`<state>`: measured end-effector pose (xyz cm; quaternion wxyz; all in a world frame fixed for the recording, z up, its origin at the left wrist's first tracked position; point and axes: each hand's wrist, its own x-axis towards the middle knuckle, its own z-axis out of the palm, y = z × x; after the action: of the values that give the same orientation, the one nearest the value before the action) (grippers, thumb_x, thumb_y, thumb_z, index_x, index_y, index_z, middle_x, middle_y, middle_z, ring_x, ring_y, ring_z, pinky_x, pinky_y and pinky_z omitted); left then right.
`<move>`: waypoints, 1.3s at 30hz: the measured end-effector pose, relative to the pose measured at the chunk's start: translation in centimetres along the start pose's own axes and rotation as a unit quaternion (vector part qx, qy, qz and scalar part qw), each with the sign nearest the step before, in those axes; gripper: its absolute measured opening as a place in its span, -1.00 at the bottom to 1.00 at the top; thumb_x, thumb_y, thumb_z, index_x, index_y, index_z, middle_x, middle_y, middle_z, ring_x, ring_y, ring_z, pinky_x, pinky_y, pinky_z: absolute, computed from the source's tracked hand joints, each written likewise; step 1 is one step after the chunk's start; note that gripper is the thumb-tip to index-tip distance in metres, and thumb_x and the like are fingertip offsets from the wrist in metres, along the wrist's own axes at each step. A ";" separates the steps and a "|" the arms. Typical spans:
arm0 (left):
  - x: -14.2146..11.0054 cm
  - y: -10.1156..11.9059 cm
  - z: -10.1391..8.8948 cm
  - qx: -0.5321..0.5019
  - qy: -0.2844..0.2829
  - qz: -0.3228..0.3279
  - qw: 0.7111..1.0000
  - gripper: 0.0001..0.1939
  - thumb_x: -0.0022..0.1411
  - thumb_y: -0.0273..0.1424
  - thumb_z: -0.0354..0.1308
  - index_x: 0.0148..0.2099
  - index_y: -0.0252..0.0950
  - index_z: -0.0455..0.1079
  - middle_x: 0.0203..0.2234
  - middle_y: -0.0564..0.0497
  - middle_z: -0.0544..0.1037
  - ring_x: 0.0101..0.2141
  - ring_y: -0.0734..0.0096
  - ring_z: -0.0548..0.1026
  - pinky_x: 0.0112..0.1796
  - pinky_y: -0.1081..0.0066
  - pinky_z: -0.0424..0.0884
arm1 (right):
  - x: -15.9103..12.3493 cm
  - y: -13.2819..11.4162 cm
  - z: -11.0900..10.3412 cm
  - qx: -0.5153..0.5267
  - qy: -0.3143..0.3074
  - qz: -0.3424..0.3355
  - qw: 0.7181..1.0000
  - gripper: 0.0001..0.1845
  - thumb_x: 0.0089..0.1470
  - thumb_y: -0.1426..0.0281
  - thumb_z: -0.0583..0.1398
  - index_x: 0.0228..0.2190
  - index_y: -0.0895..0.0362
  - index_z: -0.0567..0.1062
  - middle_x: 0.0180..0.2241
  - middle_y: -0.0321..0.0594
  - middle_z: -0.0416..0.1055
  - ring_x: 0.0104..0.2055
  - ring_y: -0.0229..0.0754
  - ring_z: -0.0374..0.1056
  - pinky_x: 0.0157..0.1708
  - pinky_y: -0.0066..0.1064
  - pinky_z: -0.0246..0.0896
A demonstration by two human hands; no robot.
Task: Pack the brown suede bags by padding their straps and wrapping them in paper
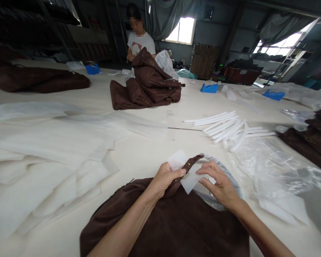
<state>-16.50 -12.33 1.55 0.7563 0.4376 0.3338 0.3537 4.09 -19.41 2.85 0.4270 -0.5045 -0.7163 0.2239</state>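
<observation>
Dark-brown handbag (192, 225) on the bench (141, 157) before the person, left hand (163, 178) grip clamping its buckled strap (194, 162), right hand (219, 184) at a white paper slip (189, 183), whether pinching it I cannot tell.

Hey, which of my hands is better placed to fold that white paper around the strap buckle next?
Probably your right hand: its fingertips are at the edge of the white paper, while your left hand is occupied gripping the strap by the buckle.

Dark brown bag (182, 225), gold-coloured buckle (186, 175), white paper (188, 185)
</observation>
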 end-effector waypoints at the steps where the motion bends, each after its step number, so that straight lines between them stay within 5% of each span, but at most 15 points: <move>1: -0.1 0.1 0.2 0.010 -0.003 0.003 1.000 -0.59 -0.07 -0.21 0.44 -0.23 -0.40 0.54 -0.41 -0.04 0.57 -0.42 0.36 0.46 -0.34 0.44 0.39 | 0.8 -0.1 0.0 -0.031 0.004 -0.017 0.999 -0.88 0.17 0.32 0.24 -0.25 0.00 0.59 -0.23 -0.15 0.39 -0.12 -0.09 0.33 -0.06 -0.22 0.31; 4: -0.1 0.1 0.7 0.047 -0.013 0.010 0.999 -0.62 -0.05 -0.19 0.42 -0.28 -0.39 0.54 -0.50 0.01 0.53 -0.52 0.41 0.40 -0.45 0.45 0.38 | 3.3 -0.3 0.3 -0.073 -0.017 -0.015 0.997 -0.84 0.17 0.25 0.24 -0.37 0.04 0.57 0.03 -0.05 0.36 0.14 0.06 0.21 0.13 -0.05 0.13; 7: -0.1 0.1 1.0 0.072 -0.014 0.017 0.997 -0.64 -0.03 -0.18 0.41 -0.30 -0.37 0.54 -0.55 0.04 0.51 -0.57 0.46 0.37 -0.49 0.47 0.36 | 4.8 -0.3 0.8 -0.037 -0.056 0.059 0.996 -0.80 0.14 0.23 0.24 -0.41 0.09 0.51 0.21 -0.04 0.25 0.29 0.16 0.04 0.21 0.05 -0.05; 10: -0.4 0.2 0.7 0.081 -0.016 0.020 0.996 -0.65 0.04 -0.16 0.37 -0.28 -0.37 0.53 -0.60 0.06 0.48 -0.58 0.47 0.39 -0.47 0.48 0.35 | 5.3 -0.2 1.2 -0.003 -0.089 0.128 0.988 -0.81 0.13 0.22 0.22 -0.41 0.08 0.47 -0.08 -0.10 0.47 0.00 0.02 0.32 0.02 -0.15 0.12; 13: -0.8 0.4 0.2 0.079 -0.015 0.023 0.997 -0.58 0.17 -0.07 0.24 -0.20 -0.37 0.50 -0.62 0.05 0.48 -0.56 0.41 0.45 -0.43 0.46 0.37 | 5.3 -0.5 1.4 0.016 -0.100 0.155 0.983 -0.78 0.14 0.21 0.18 -0.45 0.08 0.42 -0.49 -0.33 0.37 -0.39 -0.20 0.25 -0.31 -0.38 0.08; 15: -1.0 0.3 -0.1 0.080 -0.021 0.031 0.996 -0.53 0.23 -0.01 0.16 -0.15 -0.37 0.47 -0.58 0.02 0.50 -0.53 0.38 0.47 -0.40 0.45 0.39 | 5.2 -0.7 1.5 0.027 -0.095 0.170 0.980 -0.76 0.13 0.20 0.19 -0.46 0.09 0.40 -0.55 -0.38 0.28 -0.45 -0.25 0.17 -0.39 -0.42 0.01; 20: -0.9 -0.4 -0.2 0.096 -0.032 0.032 0.994 -0.53 0.07 -0.10 0.34 -0.14 -0.38 0.42 -0.44 0.00 0.51 -0.59 0.48 0.39 -0.52 0.47 0.37 | 5.5 0.0 1.1 0.095 -0.109 0.197 0.970 -0.74 0.06 0.20 0.25 -0.46 0.11 0.39 -0.54 -0.41 0.24 -0.44 -0.29 0.14 -0.40 -0.45 0.01; 23: -0.7 -0.2 -0.1 0.095 -0.045 0.021 0.994 -0.57 0.10 -0.13 0.31 -0.16 -0.40 0.44 -0.45 -0.03 0.50 -0.57 0.47 0.39 -0.55 0.48 0.36 | 6.5 0.9 -0.1 0.190 -0.158 0.244 0.938 -0.54 -0.15 0.22 0.42 -0.25 0.11 0.40 -0.50 -0.45 0.28 -0.43 -0.30 0.19 -0.40 -0.48 0.06; 26: -0.9 0.4 0.0 0.079 -0.067 0.015 0.994 -0.55 0.08 -0.15 0.33 -0.11 -0.40 0.47 -0.42 -0.08 0.54 -0.48 0.39 0.45 -0.57 0.50 0.37 | 7.8 1.2 -1.2 0.252 -0.281 0.292 0.879 -0.27 -0.23 0.28 0.47 0.00 0.13 0.39 -0.42 -0.39 0.42 -0.36 -0.27 0.32 -0.32 -0.46 0.18; 30: -1.1 0.8 0.2 0.066 -0.069 0.014 0.995 -0.56 0.05 -0.15 0.36 -0.15 -0.39 0.47 -0.45 -0.08 0.54 -0.44 0.33 0.49 -0.58 0.52 0.37 | 8.5 0.8 -1.2 0.330 -0.349 0.279 0.831 -0.54 -0.15 0.29 0.43 -0.18 0.20 0.56 -0.36 -0.26 0.52 -0.28 -0.20 0.42 -0.21 -0.40 0.28; 39: -1.5 -0.1 -0.1 0.080 -0.029 0.050 0.995 -0.68 0.09 -0.20 0.34 -0.22 -0.33 0.43 -0.50 0.01 0.51 -0.56 0.47 0.41 -0.60 0.51 0.38 | 6.1 1.7 -1.1 0.322 -0.275 0.204 0.883 -0.73 0.03 0.28 0.34 -0.22 0.14 0.65 -0.37 -0.30 0.42 -0.32 -0.28 0.30 -0.24 -0.46 0.20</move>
<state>-17.33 -13.55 1.67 0.7096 0.5230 0.3161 0.3508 5.17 -13.29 4.51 0.2966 -0.3925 -0.5748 0.6539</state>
